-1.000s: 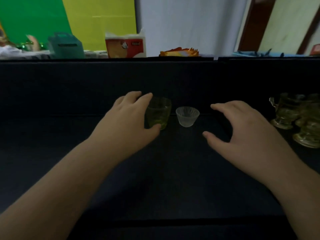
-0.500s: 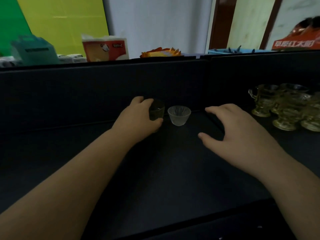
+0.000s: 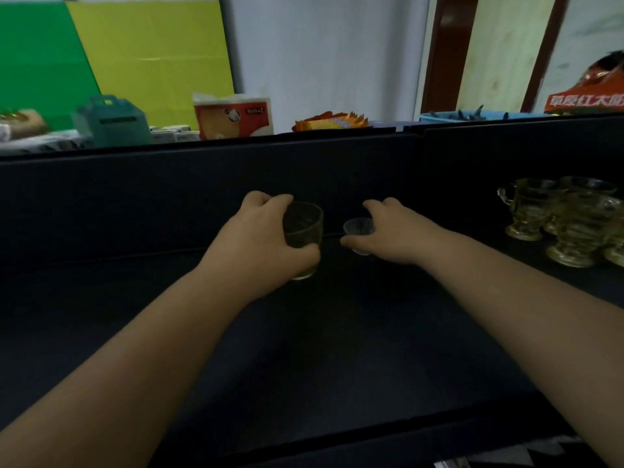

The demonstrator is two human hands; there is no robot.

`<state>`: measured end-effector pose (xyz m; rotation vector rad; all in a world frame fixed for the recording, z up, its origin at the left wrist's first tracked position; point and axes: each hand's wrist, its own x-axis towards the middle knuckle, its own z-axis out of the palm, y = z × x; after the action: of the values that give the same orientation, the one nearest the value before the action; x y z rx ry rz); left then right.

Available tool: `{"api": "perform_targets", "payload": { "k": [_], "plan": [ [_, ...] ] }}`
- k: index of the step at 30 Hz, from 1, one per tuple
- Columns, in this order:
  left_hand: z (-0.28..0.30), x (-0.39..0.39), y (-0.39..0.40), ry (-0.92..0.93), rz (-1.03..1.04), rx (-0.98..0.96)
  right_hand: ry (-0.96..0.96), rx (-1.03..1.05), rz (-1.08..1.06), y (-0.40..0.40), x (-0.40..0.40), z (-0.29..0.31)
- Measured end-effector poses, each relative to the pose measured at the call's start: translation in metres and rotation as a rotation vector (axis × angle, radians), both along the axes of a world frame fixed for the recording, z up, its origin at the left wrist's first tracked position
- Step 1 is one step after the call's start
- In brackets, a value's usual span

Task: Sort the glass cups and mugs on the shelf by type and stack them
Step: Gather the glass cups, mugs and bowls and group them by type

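My left hand [image 3: 260,241] is wrapped around a greenish glass tumbler [image 3: 303,231] near the back of the dark shelf [image 3: 304,349]. To its right stands a small clear ribbed glass cup [image 3: 358,231]; my right hand [image 3: 388,231] closes around it, thumb in front and fingers behind. At the far right several amber glass mugs with handles and footed bases [image 3: 560,221] stand in a tight group, some resting in others.
The shelf's black back wall [image 3: 202,184] rises just behind the cups. Beyond it are a tissue pack [image 3: 233,114], a teal box [image 3: 111,121], orange wrappers [image 3: 331,120] and a blue tray [image 3: 472,115]. The shelf's front edge [image 3: 371,437] runs below my forearms.
My right hand has moved forward and left from open air onto the small clear cup. My left hand has kept its hold on the greenish tumbler, which now looks slightly raised.
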<state>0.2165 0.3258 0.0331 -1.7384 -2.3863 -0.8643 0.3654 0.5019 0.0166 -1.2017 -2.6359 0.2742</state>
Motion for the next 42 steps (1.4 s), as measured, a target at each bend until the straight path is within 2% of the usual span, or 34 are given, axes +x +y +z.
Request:
{"api": "perform_targets", "payload": {
  "k": [6, 12, 18, 27, 42],
  "plan": [
    [-0.001, 0.008, -0.026, -0.012, 0.026, -0.001, -0.083, 0.015, 0.004, 0.007, -0.015, -0.009],
    [-0.010, 0.014, -0.038, 0.015, 0.026, -0.010, 0.083, -0.066, 0.010, -0.006, -0.004, -0.010],
    [-0.013, 0.035, -0.036, 0.021, -0.035, 0.001, 0.259, 0.007, 0.030, -0.037, 0.044, 0.006],
    [-0.004, 0.126, -0.010, 0.021, -0.147, 0.092, 0.402, 0.100, -0.046, -0.054, 0.189, 0.004],
    [-0.009, 0.395, 0.080, -0.041, -0.321, 0.069, 0.391, 0.129, -0.194, -0.010, 0.492, 0.000]
  ]
}}
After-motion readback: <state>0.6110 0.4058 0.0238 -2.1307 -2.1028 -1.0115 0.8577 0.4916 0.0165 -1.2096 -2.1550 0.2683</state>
